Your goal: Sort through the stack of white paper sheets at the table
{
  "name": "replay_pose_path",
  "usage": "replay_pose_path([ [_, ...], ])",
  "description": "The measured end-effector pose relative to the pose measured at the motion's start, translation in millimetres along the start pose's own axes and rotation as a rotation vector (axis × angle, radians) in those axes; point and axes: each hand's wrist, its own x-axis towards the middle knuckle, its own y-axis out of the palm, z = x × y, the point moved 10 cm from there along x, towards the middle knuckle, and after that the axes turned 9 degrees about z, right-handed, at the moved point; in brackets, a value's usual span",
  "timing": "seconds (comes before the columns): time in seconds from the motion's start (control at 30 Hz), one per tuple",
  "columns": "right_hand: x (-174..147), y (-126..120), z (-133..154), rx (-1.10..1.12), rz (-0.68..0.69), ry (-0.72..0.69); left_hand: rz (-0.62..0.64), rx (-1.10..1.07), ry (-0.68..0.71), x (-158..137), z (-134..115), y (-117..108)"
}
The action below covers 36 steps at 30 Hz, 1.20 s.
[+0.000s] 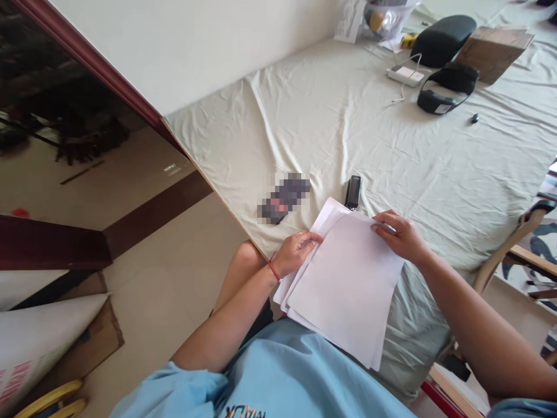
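A loose stack of white paper sheets lies at the table's near edge, close to my body, with the sheets slightly fanned out to the left. My left hand, with a red string on its wrist, grips the stack's left edge between thumb and fingers. At the upper right corner, my right hand pinches the paper between thumb and fingers. Just beyond the top edge lies a small black object that looks like a stapler; its near end meets the sheets. A dark, pixelated item rests to the left, its kind blurred out.
A pale green cloth covers the table. At the far right are a black headband-like device, a dark rounded case, a brown box, a white power bank and a clear plastic bin. A chair stands right.
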Motion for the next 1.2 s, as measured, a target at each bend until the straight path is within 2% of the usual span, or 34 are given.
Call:
replay_pose_path([
  [0.13,-1.3,-3.4,7.8,0.018,-0.025,-0.011,-0.09,-0.049,-0.057,-3.9,4.9,-1.9],
  [0.3,-2.6,-7.7,11.9,0.035,-0.049,-0.004,-0.072,-0.037,-0.008,-2.6,2.5,1.4],
  [0.43,-3.1,-8.1,11.7,0.043,-0.049,0.004,-0.097,-0.114,0.055,-1.4,2.9,1.3],
  [0.63,-2.9,-5.4,11.7,0.053,-0.031,-0.004,-0.071,-0.17,0.071,1.0,7.8,4.7],
  [0.83,-3.1,-2.2,9.4,0.056,-0.016,0.006,-0.091,0.021,0.086,3.0,0.2,1.6],
  [1.07,-2.9,2.4,2.0,0.039,-0.005,0.051,-0.129,-0.002,0.031,1.2,2.5,-5.4],
  [1.2,-2.5,1.5,-2.4,0.019,-0.018,0.073,-0.137,-0.114,-0.006,-2.5,8.8,-4.0],
])
